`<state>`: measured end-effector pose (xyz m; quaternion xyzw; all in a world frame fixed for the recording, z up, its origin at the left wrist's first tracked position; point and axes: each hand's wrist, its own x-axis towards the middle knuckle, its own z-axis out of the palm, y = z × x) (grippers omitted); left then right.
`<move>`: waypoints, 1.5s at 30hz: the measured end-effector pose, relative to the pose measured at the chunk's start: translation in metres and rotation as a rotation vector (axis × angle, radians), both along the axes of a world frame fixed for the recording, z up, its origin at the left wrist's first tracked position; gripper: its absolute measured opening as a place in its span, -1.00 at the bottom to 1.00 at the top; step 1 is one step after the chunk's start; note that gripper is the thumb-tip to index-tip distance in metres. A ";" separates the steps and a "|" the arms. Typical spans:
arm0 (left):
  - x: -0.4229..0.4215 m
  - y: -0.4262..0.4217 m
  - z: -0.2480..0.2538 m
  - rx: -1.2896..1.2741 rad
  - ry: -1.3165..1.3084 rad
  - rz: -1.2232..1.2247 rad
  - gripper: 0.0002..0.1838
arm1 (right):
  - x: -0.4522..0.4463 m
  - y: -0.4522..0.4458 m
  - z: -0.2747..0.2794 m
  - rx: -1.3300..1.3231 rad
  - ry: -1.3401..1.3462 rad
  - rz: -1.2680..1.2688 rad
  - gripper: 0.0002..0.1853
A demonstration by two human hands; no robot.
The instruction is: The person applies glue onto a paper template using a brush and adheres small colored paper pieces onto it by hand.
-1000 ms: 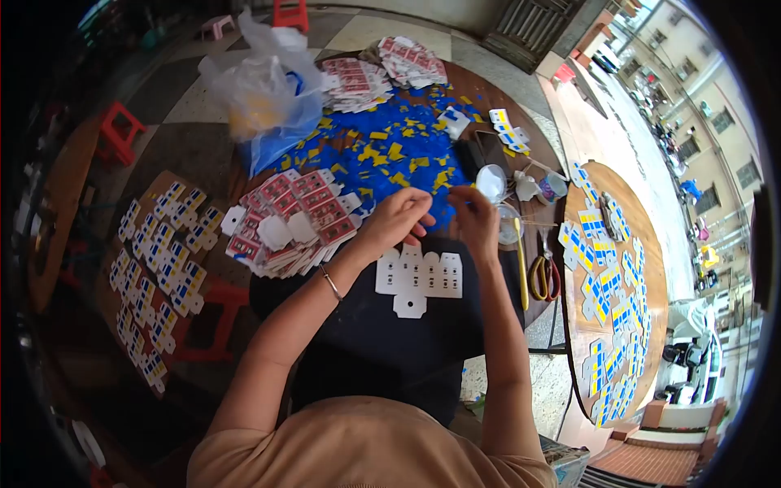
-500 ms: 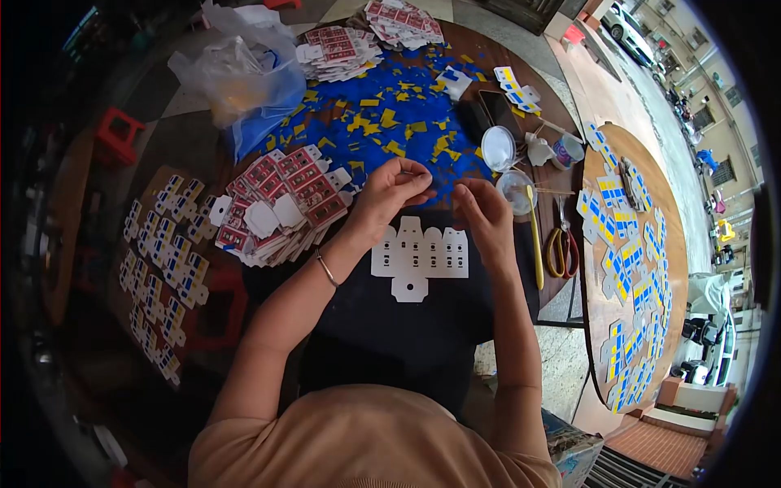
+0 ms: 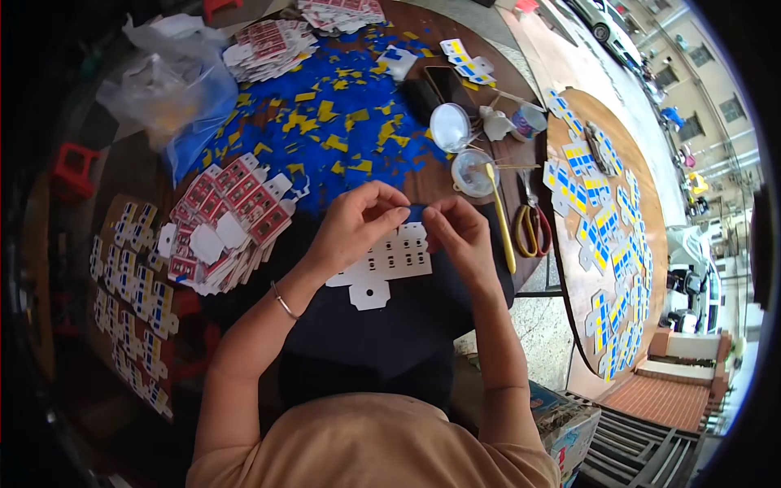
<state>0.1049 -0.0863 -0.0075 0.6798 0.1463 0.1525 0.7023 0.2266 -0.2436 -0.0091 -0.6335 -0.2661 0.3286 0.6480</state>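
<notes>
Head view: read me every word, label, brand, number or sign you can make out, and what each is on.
No text is readable here.
White card: dark marks, too small.
Red printed cards: print too small.
Blue-and-yellow cards: too small to tell.
Patterned cup and box: too blurred.

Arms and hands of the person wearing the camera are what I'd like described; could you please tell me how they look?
Both the left hand and the right hand are ungloved. A thin, silvery bangle circles the left wrist; the right wrist is bare. The tan shirt has short sleeves, leaving the forearms uncovered.
</notes>
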 end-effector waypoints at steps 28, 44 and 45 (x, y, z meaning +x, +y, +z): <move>-0.001 -0.013 0.003 0.211 0.044 -0.012 -0.77 | 0.000 -0.010 -0.014 0.057 0.055 -0.051 -0.79; -0.020 0.011 -0.005 0.902 -0.170 0.123 -0.76 | 0.022 -0.037 -0.006 -0.247 0.086 -0.108 -0.82; -0.020 0.012 -0.006 0.940 -0.177 0.107 -0.76 | 0.020 -0.035 -0.004 -0.266 0.086 -0.094 -0.82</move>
